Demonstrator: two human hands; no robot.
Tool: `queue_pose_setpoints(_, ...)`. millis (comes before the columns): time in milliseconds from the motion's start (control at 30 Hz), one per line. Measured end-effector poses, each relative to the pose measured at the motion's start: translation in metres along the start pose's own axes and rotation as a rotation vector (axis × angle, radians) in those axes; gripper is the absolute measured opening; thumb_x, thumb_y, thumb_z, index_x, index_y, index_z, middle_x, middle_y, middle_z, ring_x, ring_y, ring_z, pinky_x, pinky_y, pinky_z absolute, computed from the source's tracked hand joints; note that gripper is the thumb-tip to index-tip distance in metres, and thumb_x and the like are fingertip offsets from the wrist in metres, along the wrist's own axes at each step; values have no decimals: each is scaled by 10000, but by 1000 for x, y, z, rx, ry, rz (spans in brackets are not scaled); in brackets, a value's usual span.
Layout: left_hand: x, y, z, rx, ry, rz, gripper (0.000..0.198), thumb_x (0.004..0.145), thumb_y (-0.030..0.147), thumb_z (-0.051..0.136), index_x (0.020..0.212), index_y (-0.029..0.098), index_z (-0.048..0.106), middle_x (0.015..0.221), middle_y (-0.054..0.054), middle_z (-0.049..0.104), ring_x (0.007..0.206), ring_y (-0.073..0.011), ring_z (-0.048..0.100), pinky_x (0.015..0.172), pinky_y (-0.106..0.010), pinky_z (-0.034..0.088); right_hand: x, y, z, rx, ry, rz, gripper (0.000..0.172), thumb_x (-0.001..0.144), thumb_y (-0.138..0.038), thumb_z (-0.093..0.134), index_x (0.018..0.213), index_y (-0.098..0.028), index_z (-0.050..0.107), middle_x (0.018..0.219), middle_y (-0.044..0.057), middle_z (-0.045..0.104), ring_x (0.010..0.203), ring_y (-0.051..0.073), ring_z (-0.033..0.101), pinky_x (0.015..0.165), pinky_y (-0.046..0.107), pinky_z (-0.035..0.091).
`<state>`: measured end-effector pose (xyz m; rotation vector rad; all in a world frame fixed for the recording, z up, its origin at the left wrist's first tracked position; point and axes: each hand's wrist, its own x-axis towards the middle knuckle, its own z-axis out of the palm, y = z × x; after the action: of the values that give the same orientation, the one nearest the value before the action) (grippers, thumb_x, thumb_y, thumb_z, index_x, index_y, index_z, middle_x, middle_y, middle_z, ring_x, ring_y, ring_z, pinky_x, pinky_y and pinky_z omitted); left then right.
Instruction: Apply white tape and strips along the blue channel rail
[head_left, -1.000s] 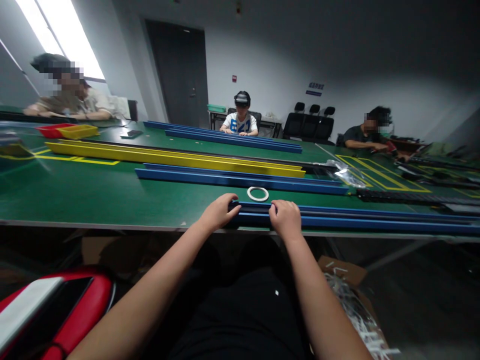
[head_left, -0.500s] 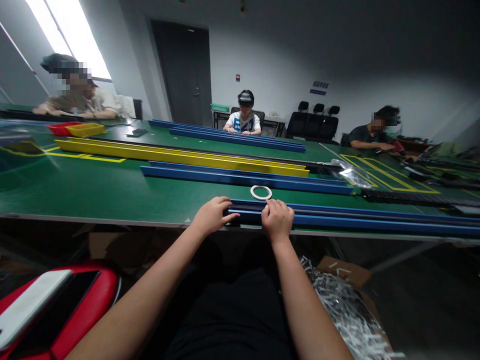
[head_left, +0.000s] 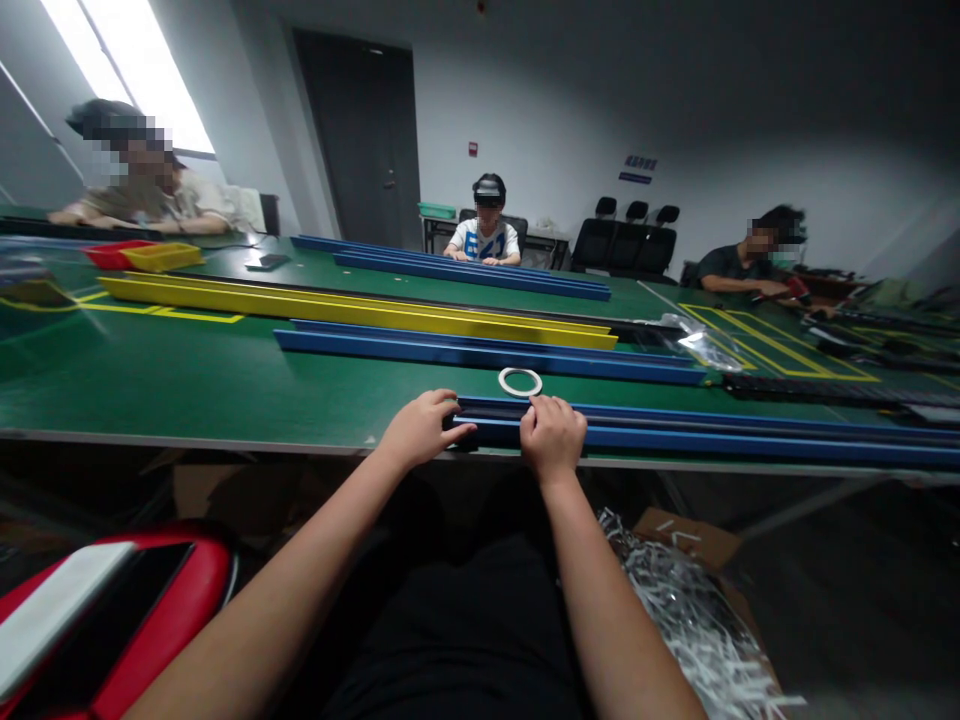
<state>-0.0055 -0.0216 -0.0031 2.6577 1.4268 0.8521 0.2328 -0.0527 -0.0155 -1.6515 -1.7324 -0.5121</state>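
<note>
A long blue channel rail [head_left: 697, 438] with a dark groove lies along the table's near edge and runs off to the right. My left hand [head_left: 421, 428] is around its left end, with the thumb on the near side and the fingers at the far side. A short way to the right, my right hand [head_left: 553, 432] is closed over the same rail, fingers curled; anything small under them is hidden. Just beyond the rail, near my right fingertips, lies a white ring-shaped roll [head_left: 520, 382], apparently tape.
Another blue rail [head_left: 480, 353] and a yellow rail [head_left: 360, 308] lie farther across the green table [head_left: 187, 385]. Red [head_left: 120, 254] and yellow [head_left: 163, 257] trays stand far left. Below are a red stool [head_left: 199, 600] and white paper strips [head_left: 675, 600]. Several co-workers sit around the table.
Both hands keep their places on the blue rail, with hardly any movement. The view has shifted slightly. At the right, a co-worker's hands and a red tool have moved a little.
</note>
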Motion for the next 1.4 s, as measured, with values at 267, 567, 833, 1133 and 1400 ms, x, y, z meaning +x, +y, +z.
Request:
queue_pose_setpoints(267,0,-3,2,-15,-13,-17,499,864,636,488,1047,220,696,1275,-92,620,1156,-258,573,995,-389,465,0,0,1,-6,-8,10,330,946,-272,394,1131,-189,654,1125,93,676,1105,241,510,898,381,286)
queue_pose_setpoints(567,0,-3,1,-15,-37,-11,486,875,618,480,1104,253,705,1319,-82,601,1189,-258,557,1017,-395,451,1,0,-1,-5,-5,8,331,934,-263,404,1121,-180,664,1108,107,677,1076,244,512,893,382,291)
queue_pose_setpoints(833,1,0,-3,44,-30,24,470,878,601,482,1051,246,737,1316,-81,621,1154,-284,565,1024,-435,425,2,-1,-2,9,-5,21,323,929,-261,416,1112,-178,669,1079,111,673,1057,244,511,886,383,300)
queue_pose_setpoints(1133,2,-5,-2,15,-32,-34,487,951,534,351,1054,262,742,1315,-31,637,1146,-251,583,985,-388,445,1,-2,-4,-7,-11,25,326,935,-272,409,1126,-189,660,1069,102,673,1052,241,505,888,378,289)
queue_pose_setpoints(1400,9,-18,6,-112,-34,-205,359,922,441,419,960,268,732,1059,-31,738,1029,-216,643,882,-312,490,0,-1,-3,4,8,20,320,934,-276,418,1130,-200,659,1063,93,672,1040,240,509,896,378,284)
